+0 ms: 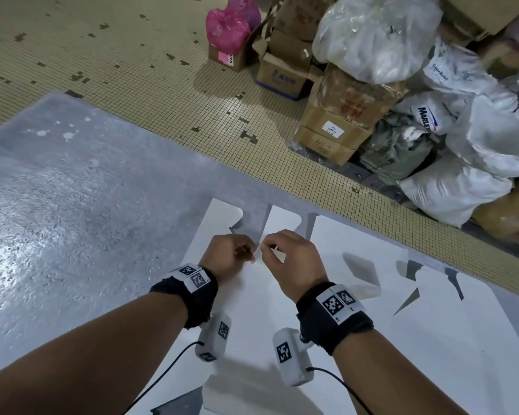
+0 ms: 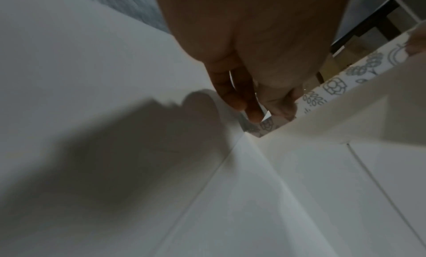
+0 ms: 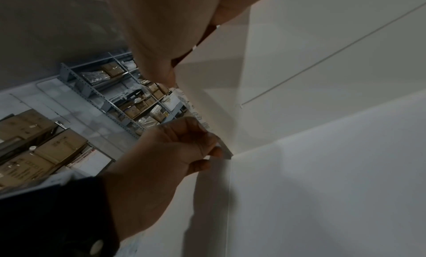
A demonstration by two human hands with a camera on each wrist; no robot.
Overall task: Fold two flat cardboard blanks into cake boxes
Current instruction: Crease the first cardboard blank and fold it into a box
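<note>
A white cardboard blank lies on the grey table, and one side panel is partly raised. My left hand and right hand meet at a corner of the blank, each pinching a small flap there. In the left wrist view my left hand grips a narrow upright strip with a grey flower print. The right wrist view shows my right hand at the edge of a raised white panel, with my left hand pinching the corner below. More white cardboard lies to the right; I cannot tell whether it is a second blank.
The table's far edge runs diagonally just beyond my hands. Past it is a yellow tiled floor. Stacked brown boxes, white plastic sacks and a pink bag are piled at the right. Metal shelving stands behind.
</note>
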